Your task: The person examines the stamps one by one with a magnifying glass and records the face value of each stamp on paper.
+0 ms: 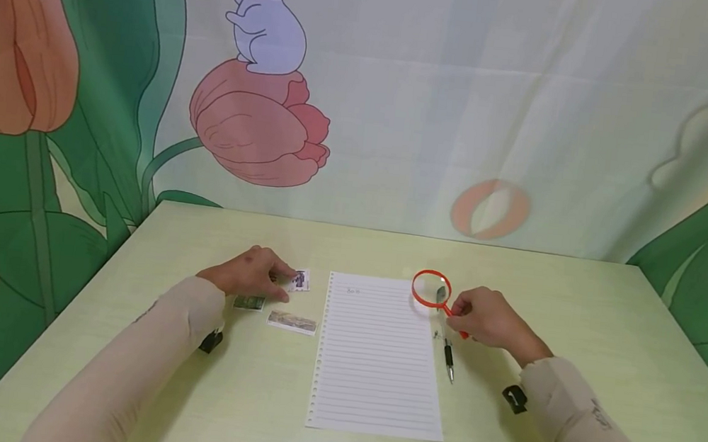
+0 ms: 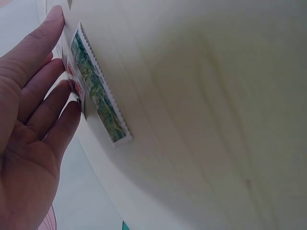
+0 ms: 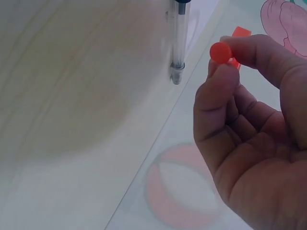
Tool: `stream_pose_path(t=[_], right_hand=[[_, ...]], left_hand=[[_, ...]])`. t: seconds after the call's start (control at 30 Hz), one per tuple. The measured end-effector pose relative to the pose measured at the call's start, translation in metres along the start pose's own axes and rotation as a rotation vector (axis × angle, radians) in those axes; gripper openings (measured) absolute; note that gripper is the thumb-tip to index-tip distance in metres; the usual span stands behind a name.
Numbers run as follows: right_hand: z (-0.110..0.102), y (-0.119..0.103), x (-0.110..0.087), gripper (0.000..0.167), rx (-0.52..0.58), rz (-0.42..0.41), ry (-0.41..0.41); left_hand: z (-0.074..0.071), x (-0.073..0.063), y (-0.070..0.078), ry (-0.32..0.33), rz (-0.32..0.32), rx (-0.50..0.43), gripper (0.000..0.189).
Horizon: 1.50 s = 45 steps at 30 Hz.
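My right hand (image 1: pixel 488 317) pinches the handle of a red-rimmed magnifying glass (image 1: pixel 446 309) between thumb and fingers. Its lens is over the top right corner of a lined sheet of paper (image 1: pixel 378 366). In the right wrist view, the handle's round red end (image 3: pixel 220 52) sticks out between the fingertips. On the left, my left hand (image 1: pixel 253 272) reaches its fingertips to a small stamp with a dark picture (image 1: pixel 301 280). A green stamp (image 1: pixel 249 303) lies below that hand, and a long pale stamp (image 1: pixel 291 322) lies nearer the paper. A reddish stamp (image 2: pixel 74 79) is beside the fingertips in the left wrist view.
A pen with a black grip (image 1: pixel 448 355) lies along the paper's right edge, under the magnifying glass. Faint handwriting (image 1: pixel 353 291) is on the top line of the sheet. Behind the pale table (image 1: pixel 183 404) hangs a curtain (image 1: pixel 403 112) printed with flowers.
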State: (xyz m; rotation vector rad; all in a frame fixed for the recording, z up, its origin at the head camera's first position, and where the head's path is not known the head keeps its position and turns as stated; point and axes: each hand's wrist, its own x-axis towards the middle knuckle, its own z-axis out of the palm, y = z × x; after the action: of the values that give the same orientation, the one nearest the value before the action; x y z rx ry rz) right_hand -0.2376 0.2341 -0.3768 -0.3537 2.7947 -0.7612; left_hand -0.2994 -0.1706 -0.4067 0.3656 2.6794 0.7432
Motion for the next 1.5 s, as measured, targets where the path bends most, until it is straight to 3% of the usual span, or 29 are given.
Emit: stream_pose_path(t=[1.03, 1.27, 1.5], right_hand=[[0.018, -0.042, 0.03, 0.01, 0.007, -0.084, -0.04], [0.022, -0.052, 0.037, 0.01, 0.038, -0.147, -0.046], [0.025, -0.062, 0.04, 0.008, 0.087, -0.147, -0.071]], left_hand=[[-0.002, 0.001, 0.001, -0.015, -0.012, -0.003, 0.051], [-0.003, 0.001, 0.0, -0.011, -0.001, 0.008, 0.052], [-0.003, 0.001, 0.002, -0.01, -0.006, 0.005, 0.052]])
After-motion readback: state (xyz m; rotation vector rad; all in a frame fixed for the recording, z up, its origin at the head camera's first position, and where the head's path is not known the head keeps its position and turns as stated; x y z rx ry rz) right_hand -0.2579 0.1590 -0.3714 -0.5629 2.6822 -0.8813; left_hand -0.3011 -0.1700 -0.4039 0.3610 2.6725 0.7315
